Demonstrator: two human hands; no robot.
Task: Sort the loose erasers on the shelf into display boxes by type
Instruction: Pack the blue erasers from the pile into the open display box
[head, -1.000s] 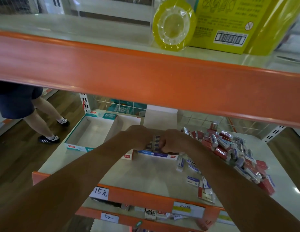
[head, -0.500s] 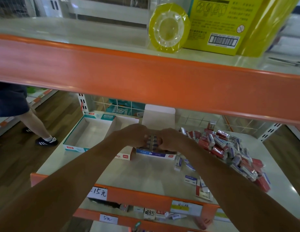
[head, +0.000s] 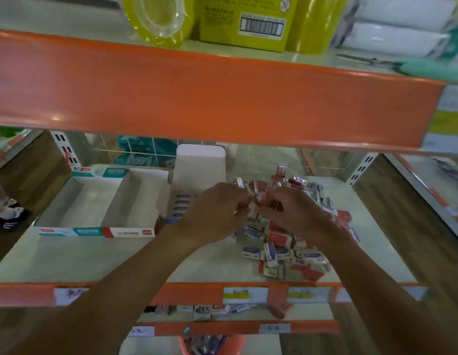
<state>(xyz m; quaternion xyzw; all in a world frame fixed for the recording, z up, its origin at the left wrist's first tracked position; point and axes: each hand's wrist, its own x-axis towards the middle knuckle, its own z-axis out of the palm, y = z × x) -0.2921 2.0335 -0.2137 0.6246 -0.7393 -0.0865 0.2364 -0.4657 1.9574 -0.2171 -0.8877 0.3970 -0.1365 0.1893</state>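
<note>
A heap of loose erasers point(head: 286, 242) in red and blue-and-white wrappers lies on the right half of the pale shelf point(head: 82, 260). Both hands are over the heap's near-left edge. My left hand point(head: 217, 208) and my right hand point(head: 286, 208) meet fingertip to fingertip, pinching red-wrapped erasers point(head: 257, 192) between them. Left of my hands stands a display box point(head: 180, 204) with a row of blue-labelled erasers, its white lid flap upright. Further left are two open display boxes point(head: 94, 201), a teal one and a red one, both blurred.
The orange rail of the upper shelf point(head: 197, 98) hangs low in front of me, with yellow tape rolls and a yellow carton on it. A lower shelf holds a few small packs. A person's sneakered foot point(head: 10, 216) shows on the floor at far left.
My hands have left the blue-eraser box and moved right onto the loose heap, where they now hold red erasers. The view has shifted right and closer.
</note>
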